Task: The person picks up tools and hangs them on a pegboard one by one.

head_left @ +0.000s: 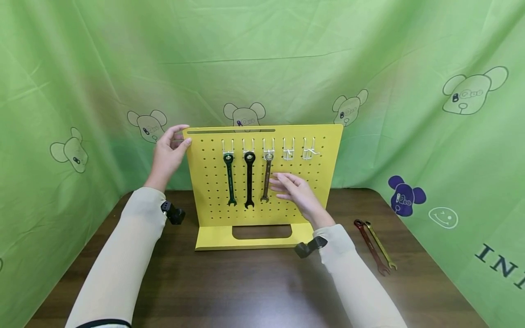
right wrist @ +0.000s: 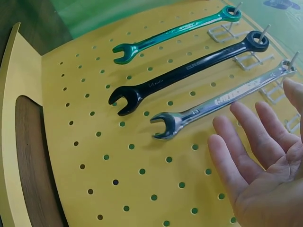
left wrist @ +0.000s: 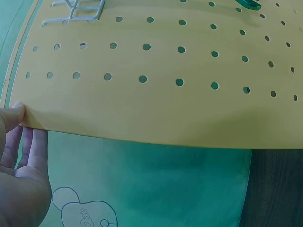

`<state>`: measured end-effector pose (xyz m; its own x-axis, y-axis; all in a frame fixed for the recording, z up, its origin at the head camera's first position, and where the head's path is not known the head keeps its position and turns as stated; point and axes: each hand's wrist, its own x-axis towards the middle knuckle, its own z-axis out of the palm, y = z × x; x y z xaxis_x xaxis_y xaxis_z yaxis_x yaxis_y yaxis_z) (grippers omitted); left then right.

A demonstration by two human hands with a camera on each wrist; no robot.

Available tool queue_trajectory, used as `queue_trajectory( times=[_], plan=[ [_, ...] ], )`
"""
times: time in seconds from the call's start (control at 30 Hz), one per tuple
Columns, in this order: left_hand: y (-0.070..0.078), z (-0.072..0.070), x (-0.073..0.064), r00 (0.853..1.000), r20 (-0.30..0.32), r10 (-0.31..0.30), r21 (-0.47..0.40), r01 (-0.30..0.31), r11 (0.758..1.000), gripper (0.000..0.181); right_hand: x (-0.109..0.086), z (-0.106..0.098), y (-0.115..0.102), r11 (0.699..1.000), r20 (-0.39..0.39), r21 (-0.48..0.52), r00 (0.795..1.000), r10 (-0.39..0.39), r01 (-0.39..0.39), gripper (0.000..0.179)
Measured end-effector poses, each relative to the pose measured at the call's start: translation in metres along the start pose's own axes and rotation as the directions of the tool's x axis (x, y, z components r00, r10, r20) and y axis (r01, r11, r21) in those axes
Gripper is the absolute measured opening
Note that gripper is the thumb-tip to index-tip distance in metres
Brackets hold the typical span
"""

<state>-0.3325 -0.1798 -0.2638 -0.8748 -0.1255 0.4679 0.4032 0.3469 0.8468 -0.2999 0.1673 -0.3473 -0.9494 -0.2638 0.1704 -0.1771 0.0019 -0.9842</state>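
Observation:
A yellow pegboard (head_left: 295,196) stands upright on the table, with white wire hooks along its upper part. From three of them hang a green combination wrench (head_left: 230,181), a black wrench (head_left: 249,182) and a silver wrench (right wrist: 218,102). My left hand (head_left: 169,150) pinches the board's upper left corner, thumb (left wrist: 13,116) on the front and fingers behind. Beside the silver wrench is my right hand (head_left: 297,193), fingers loosely extended and nothing in its grasp. In the right wrist view its fingertips come right up to the silver wrench's shank.
Two wrenches, one red (head_left: 372,248) and one yellow (head_left: 381,246), lie on the dark wooden table (head_left: 229,291) to the right of the board. Two hooks (head_left: 309,150) at the board's right carry no wrench. A green curtain (head_left: 287,82) hangs behind.

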Motion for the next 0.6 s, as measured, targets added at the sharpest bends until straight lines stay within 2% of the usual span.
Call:
queue_trajectory(
  times=[0.3,0.6],
  plan=[
    [0.000,0.000,0.000,1.000,0.001,-0.001,-0.003,0.001,1.000,0.038,-0.007,-0.007,-0.004,1.000,0.030,-0.028,0.999,-0.013,0.014,0.055],
    [-0.001,0.000,0.001,1.000,0.003,0.004,0.003,-0.004,1.000,0.038,-0.015,-0.022,-0.002,0.994,0.024,-0.111,1.000,0.003,-0.001,0.054]
  ],
)
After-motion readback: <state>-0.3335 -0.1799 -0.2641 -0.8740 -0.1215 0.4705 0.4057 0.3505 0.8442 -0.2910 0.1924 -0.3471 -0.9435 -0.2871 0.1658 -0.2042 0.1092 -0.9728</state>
